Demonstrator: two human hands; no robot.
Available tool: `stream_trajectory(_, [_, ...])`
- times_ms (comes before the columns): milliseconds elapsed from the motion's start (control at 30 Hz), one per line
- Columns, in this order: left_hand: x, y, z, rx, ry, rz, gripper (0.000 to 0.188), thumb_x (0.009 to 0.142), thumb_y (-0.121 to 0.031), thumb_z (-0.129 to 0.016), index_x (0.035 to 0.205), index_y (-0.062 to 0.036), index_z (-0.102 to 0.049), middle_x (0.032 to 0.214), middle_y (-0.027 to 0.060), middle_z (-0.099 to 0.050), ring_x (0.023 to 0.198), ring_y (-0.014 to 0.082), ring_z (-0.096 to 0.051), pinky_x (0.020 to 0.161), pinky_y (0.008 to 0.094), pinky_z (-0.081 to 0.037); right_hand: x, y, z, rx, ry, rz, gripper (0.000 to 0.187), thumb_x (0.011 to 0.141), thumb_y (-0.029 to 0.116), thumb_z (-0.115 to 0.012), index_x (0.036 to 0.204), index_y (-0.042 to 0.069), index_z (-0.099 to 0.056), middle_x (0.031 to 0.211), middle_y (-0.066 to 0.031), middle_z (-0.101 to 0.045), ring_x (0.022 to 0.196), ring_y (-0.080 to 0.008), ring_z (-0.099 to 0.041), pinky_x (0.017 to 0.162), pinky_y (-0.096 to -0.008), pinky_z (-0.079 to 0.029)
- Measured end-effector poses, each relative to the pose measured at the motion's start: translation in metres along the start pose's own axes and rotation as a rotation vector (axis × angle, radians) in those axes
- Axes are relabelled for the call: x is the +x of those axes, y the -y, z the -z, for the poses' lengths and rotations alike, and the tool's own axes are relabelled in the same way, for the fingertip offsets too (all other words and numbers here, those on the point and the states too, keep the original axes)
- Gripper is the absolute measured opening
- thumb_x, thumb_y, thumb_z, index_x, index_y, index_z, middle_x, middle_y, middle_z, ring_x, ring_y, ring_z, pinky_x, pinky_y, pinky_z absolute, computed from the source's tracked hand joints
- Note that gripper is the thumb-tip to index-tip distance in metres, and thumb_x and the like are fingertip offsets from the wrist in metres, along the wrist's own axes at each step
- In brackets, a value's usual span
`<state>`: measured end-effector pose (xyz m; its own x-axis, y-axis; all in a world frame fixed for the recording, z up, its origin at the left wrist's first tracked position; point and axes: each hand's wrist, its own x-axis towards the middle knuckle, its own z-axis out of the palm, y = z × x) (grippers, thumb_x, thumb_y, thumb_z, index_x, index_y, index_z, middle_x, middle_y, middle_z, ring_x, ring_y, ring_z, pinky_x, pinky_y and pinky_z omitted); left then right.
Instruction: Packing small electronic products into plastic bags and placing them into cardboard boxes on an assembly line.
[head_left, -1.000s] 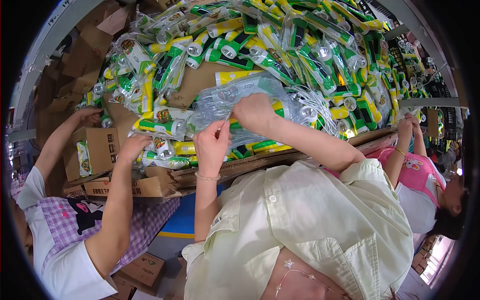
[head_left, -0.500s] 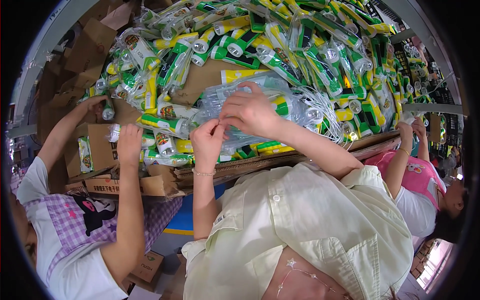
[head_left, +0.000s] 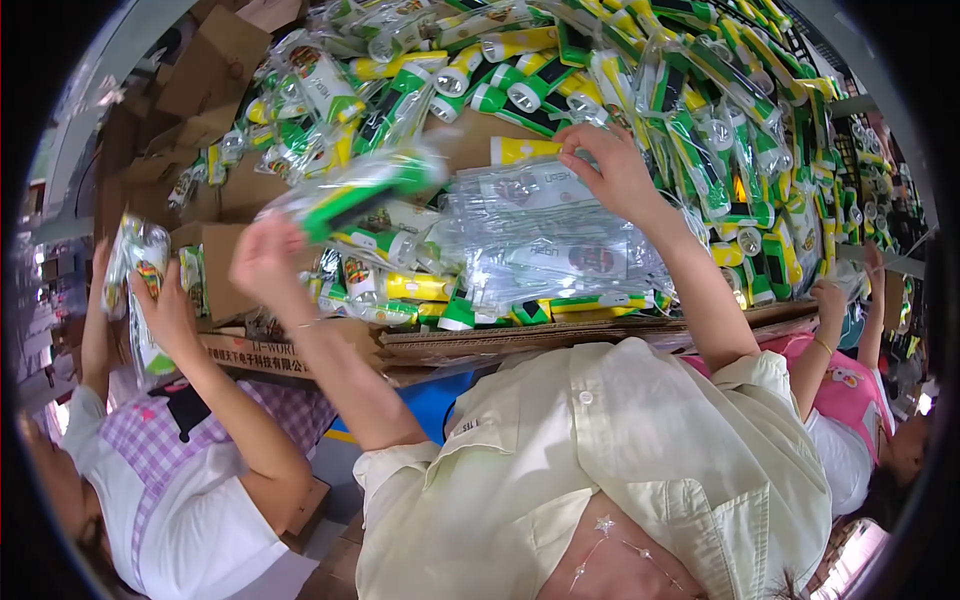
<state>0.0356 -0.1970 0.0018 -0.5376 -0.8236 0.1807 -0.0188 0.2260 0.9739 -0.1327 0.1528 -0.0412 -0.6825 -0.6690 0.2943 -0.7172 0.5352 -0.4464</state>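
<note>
My left hand (head_left: 268, 262), blurred by motion, is closed on one end of a clear-bagged green-and-white flashlight (head_left: 375, 195) with a dark panel. The flashlight tilts up to the right above the pile. My right hand (head_left: 612, 172) is held over the far edge of a stack of clear printed plastic bags (head_left: 545, 255), its fingers bent but apart. Its fingertips are by the end of a yellow flashlight (head_left: 522, 150); whether they touch it I cannot tell. I see nothing held in that hand.
Bagged green and yellow flashlights (head_left: 690, 160) are heaped behind and to the right. A cardboard edge (head_left: 600, 325) runs along the front. At left, a co-worker in a checked apron (head_left: 185, 440) holds a bagged flashlight (head_left: 148, 290). Another person in a pink apron (head_left: 850, 385) works at right.
My hands have moved apart from their meeting point above the bags. The left swings left with the bagged flashlight; the right has moved right and away. The left co-worker now lifts a bagged flashlight.
</note>
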Motion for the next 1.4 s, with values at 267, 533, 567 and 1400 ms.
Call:
stream_trajectory(267, [0.109,0.053,0.098,0.624,-0.432,-0.113,0.021,0.086,-0.018,-0.063,0.079,0.0013,-0.068,0.07,0.0074,-0.069,0.058,0.0128,-0.064,0.056,0.0228,-0.05,-0.019,0.004,-0.039,0.042,0.265,0.002,0.021,0.077,0.024,-0.067,0.096,0.014,-0.062,0.1,-0.0024,-0.062,0.097,-0.023,-0.058,0.084,-0.038,-0.043])
stream_trajectory(533, [0.148,0.139,0.173,1.323,-0.483,0.234,0.036,0.078,-0.035,-0.059,0.088,-0.0014,-0.07,0.085,0.0173,-0.069,0.079,0.0315,-0.066,0.077,0.04,-0.05,0.014,-0.018,-0.097,-0.143,0.154,-0.083,0.026,0.075,0.026,-0.069,0.098,0.015,-0.062,0.103,-0.0027,-0.06,0.097,-0.0237,-0.056,0.084,-0.0375,-0.043])
stream_trajectory(567, [0.145,0.138,0.164,1.19,-0.206,0.223,0.042,0.077,-0.035,-0.061,0.099,0.0004,-0.067,0.1,0.0221,-0.065,0.09,0.038,-0.061,0.086,0.0436,-0.046,0.019,-0.02,-0.098,-0.233,0.226,-0.137,0.025,0.074,0.024,-0.069,0.096,0.014,-0.063,0.101,-0.0026,-0.06,0.096,-0.0237,-0.056,0.083,-0.0375,-0.043])
stream_trajectory(1400, [-0.122,-0.042,-0.143,0.212,1.067,-0.232,0.023,0.075,-0.019,-0.069,0.095,-0.0072,-0.067,0.079,0.0132,-0.066,0.068,0.0305,-0.064,0.06,0.0362,-0.049,-0.03,0.039,0.045,0.298,-0.01,0.108,0.009,0.071,0.009,-0.071,0.079,0.008,-0.066,0.076,-0.0039,-0.064,0.072,-0.0241,-0.061,0.068,-0.0335,-0.047])
